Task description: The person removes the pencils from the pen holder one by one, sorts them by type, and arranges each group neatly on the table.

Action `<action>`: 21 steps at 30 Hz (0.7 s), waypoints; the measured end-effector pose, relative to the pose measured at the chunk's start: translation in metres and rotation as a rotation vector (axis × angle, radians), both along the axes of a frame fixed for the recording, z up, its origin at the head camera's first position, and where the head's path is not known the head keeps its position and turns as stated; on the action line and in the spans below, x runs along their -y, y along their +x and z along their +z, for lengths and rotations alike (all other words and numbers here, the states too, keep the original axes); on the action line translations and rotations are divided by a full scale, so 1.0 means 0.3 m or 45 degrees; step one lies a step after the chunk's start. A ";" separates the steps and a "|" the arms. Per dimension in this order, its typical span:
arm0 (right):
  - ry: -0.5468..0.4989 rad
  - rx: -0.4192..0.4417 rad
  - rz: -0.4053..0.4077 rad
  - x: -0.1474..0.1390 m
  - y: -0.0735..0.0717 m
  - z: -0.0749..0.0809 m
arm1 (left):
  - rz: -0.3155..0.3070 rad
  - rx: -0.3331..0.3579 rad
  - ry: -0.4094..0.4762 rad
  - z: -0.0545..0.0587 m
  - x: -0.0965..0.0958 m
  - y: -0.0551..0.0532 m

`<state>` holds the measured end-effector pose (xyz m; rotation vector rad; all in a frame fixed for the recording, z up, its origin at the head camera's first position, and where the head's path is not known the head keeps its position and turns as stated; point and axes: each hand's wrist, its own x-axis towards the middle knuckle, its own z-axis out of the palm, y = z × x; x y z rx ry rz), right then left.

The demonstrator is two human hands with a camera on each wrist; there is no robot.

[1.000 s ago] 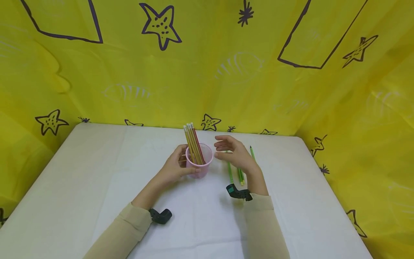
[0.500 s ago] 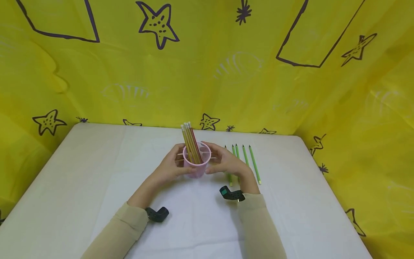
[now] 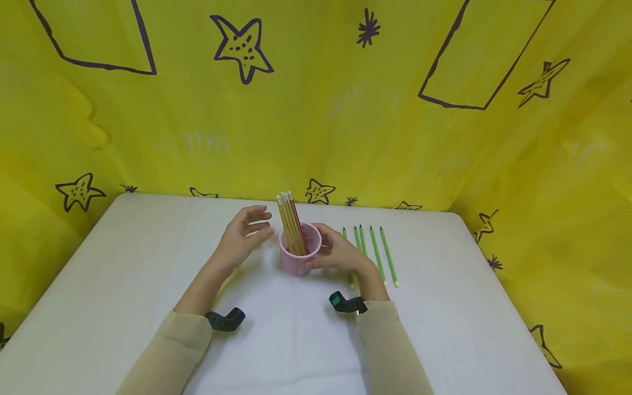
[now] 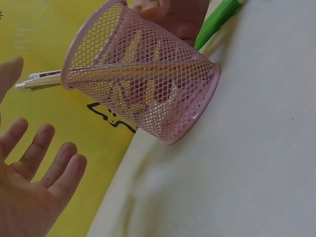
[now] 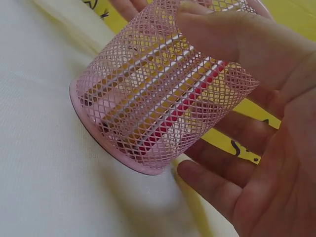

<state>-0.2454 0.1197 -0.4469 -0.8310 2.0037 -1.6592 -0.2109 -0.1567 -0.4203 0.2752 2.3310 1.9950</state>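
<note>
A pink mesh pencil cup (image 3: 295, 266) stands upright near the middle of the table, with several yellow pencils (image 3: 290, 226) and a red one leaning left inside it. My right hand (image 3: 343, 253) holds the cup from its right side, the thumb at the front and fingers behind. In the right wrist view the thumb (image 5: 217, 32) lies across the mesh. My left hand (image 3: 242, 237) is apart from the cup on its left, fingers spread and holding nothing. The left wrist view shows those loose fingers (image 4: 64, 165) beside the cup (image 4: 148, 79).
Several green pencils (image 3: 389, 258) lie side by side on the white table (image 3: 444, 307), right of the cup and partly behind my right hand. A yellow cloth (image 3: 296, 120) with drawn stars hangs behind and along the sides.
My right hand has come left from above the green pencils and taken hold of the cup. My left hand has let go of the cup and drawn away to the left.
</note>
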 end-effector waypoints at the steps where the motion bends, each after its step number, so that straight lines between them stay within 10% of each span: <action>1: -0.011 0.005 0.008 0.002 0.002 -0.003 | 0.019 0.001 0.014 0.002 0.003 0.003; 11: -0.031 0.029 0.004 -0.001 0.000 -0.007 | 0.093 0.004 0.017 0.055 -0.027 -0.012; 21: -0.039 0.053 0.012 -0.001 0.007 -0.005 | 0.126 -0.004 -0.208 0.094 -0.074 -0.047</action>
